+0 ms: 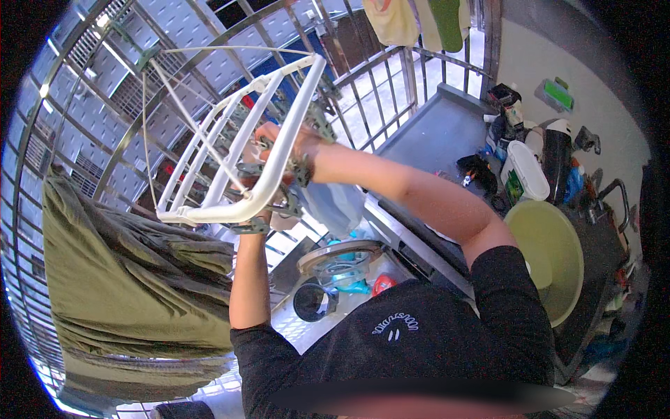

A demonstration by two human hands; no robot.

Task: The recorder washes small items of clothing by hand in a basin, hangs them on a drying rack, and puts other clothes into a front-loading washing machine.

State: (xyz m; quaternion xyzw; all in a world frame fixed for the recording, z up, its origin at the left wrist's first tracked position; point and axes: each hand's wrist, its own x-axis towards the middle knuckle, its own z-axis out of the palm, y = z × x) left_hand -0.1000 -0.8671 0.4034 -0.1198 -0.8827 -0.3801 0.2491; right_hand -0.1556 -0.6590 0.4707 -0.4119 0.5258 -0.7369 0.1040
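Observation:
A white plastic clip-hanger frame (272, 183) hangs from strings that meet at a hook near the window bars. Grey clothes pegs (252, 226) dangle around its rim. My right hand (285, 139) is raised among the pegs, partly behind the frame's bars; its fingers are blurred. My left hand (261, 207) reaches up beneath the near rim, mostly hidden by the frame and pegs. Pale blue-grey cloth (332, 207) hangs just below my right hand. Whether either hand grips a peg or cloth cannot be told.
Olive cloth (131, 277) hangs at left along the metal bars (110, 173). A round-topped stand (340, 256) is below, beside a dark round container (312, 302). At right are a yellow-green basin (549, 262), a tap (620, 204), a white-lidded tub (526, 170) and a grey counter (424, 136).

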